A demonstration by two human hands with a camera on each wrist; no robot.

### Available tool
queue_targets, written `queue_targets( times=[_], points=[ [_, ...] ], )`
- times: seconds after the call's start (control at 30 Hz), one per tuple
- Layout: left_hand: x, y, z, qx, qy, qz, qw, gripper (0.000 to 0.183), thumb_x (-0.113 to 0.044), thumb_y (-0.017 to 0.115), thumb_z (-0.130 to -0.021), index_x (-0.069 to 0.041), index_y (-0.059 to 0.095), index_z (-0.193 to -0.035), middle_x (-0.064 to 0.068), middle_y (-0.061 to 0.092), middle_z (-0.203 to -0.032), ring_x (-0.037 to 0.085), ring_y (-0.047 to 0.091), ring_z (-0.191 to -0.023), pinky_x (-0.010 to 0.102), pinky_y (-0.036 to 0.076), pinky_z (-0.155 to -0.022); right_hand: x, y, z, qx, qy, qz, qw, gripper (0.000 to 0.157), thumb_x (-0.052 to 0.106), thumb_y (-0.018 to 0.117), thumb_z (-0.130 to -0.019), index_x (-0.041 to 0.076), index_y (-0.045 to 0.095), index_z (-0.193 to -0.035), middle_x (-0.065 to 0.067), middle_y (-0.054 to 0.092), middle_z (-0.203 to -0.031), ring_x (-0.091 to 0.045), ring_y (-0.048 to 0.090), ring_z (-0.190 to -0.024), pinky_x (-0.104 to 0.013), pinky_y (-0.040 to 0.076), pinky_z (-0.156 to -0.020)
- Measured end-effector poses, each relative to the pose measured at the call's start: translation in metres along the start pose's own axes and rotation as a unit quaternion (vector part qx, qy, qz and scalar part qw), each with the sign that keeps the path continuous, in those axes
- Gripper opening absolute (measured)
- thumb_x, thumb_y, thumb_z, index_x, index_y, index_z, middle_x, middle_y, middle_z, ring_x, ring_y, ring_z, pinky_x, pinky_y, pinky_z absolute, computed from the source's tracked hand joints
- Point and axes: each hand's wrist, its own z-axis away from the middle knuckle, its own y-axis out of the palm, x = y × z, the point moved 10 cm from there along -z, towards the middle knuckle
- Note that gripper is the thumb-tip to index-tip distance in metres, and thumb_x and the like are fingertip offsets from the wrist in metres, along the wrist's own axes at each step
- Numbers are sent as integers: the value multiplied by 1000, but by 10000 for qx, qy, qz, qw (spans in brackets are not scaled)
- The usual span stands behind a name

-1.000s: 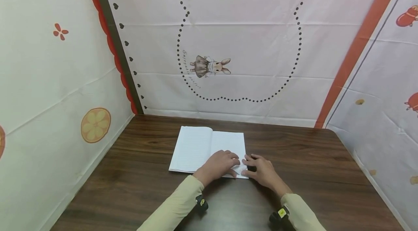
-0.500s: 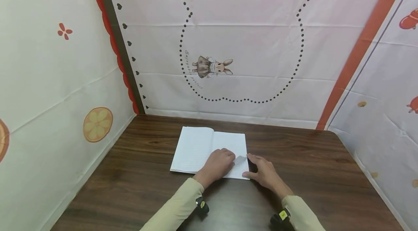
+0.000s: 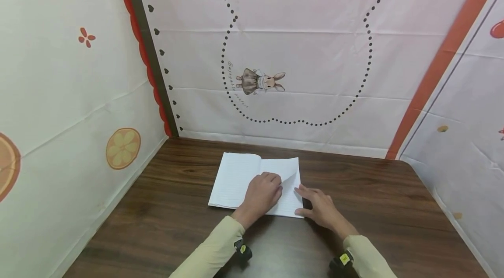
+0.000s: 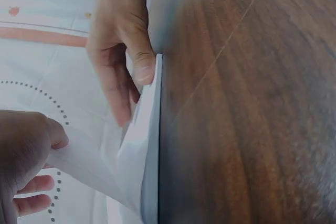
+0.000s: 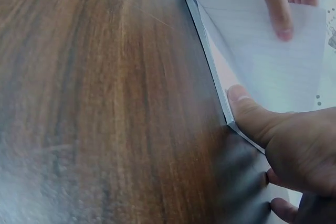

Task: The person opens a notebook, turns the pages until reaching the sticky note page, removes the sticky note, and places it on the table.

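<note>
An open lined notebook [image 3: 236, 179] lies on the table. My left hand [image 3: 261, 192] pinches one of its right-hand pages [image 5: 257, 51] between thumb and fingers. That page is lifted and curves up off the stack in both wrist views. At the notebook's right edge is my right hand [image 3: 320, 210], thumb resting on the near right corner of the pages below, as the right wrist view shows. Its other fingers stretch out along the side edge. Part of the notebook's right side is hidden behind my left hand in the head view.
The dark wood-grain table [image 3: 165, 225] spreads around the notebook. A printed white cloth [image 3: 315, 72] with a rabbit figure hangs behind it, and more cloth stands at left and right. Each wrist wears a small black camera [image 3: 244, 251].
My left hand has taken up the page and raised it from the near right corner, moving slightly away and leftward over the notebook. My right hand stays at the right edge.
</note>
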Motion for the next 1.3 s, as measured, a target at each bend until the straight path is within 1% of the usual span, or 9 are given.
queue_targets(
  times=[0.17,0.37,0.47,0.6,0.83,1.0,1.1,1.2,1.3],
  points=[
    [3,-11,-3,-227,34,-284,9993,12,-25,75,-93,-15,76,-99,-2,76,-105,15,72,-99,29,59,-74,0,2,1,188,3,39,9998,61,32,82,-86,10,64,-140,-16,50,-153,-45,46,-138,-72,34,-106],
    [7,-28,-5,-466,157,-718,9962,14,-27,78,-91,-13,77,-95,-2,76,-106,15,72,-97,27,59,-72,0,3,-2,226,-9,39,9997,60,34,81,-86,9,65,-138,-16,51,-152,-46,46,-138,-72,34,-106],
    [12,-36,-5,-606,155,-811,9947,14,-26,80,-90,-12,77,-91,-1,76,-106,16,72,-96,28,58,-71,1,3,-2,240,-49,-12,9997,59,35,80,-87,9,65,-138,-16,51,-152,-46,46,-138,-73,34,-106],
    [21,-43,-2,-668,49,-886,9938,14,-24,80,-89,-11,78,-89,0,76,-106,18,71,-97,31,59,-71,0,4,-2,269,-61,-48,9996,60,35,80,-88,9,63,-140,-16,50,-153,-46,45,-138,-72,33,-106],
    [41,-50,10,-749,-161,-975,9923,12,-21,80,-87,-9,78,-89,2,76,-106,20,71,-97,33,58,-69,-4,2,1,260,-28,-52,9996,62,34,80,-87,8,62,-141,-15,50,-154,-46,44,-139,-72,32,-107],
    [54,-59,21,-993,-205,-1018,9896,12,-19,80,-85,-8,77,-87,2,76,-104,21,71,-93,34,57,-66,-5,0,2,237,-66,-44,9997,62,34,81,-87,8,63,-140,-15,50,-154,-46,44,-139,-73,32,-107],
    [61,-62,28,-1139,-166,-1022,9881,10,-18,80,-84,-8,76,-83,3,75,-104,23,70,-92,35,56,-65,-4,-1,1,213,-79,-56,9997,61,33,81,-87,8,63,-140,-16,50,-153,-46,44,-138,-74,32,-107],
    [67,-62,35,-1177,-134,-1042,9875,9,-15,78,-83,-8,73,-80,5,74,-107,25,70,-92,37,55,-65,-3,-1,0,217,-71,-77,9997,62,33,81,-87,8,63,-140,-16,50,-153,-46,44,-139,-73,31,-108],
    [75,-58,42,-1085,-180,-1080,9880,9,-13,77,-82,-7,71,-79,8,73,-112,27,69,-93,38,53,-64,-2,0,0,242,-67,-72,9997,62,33,81,-86,8,63,-140,-16,50,-153,-46,44,-139,-73,31,-108]
  ],
)
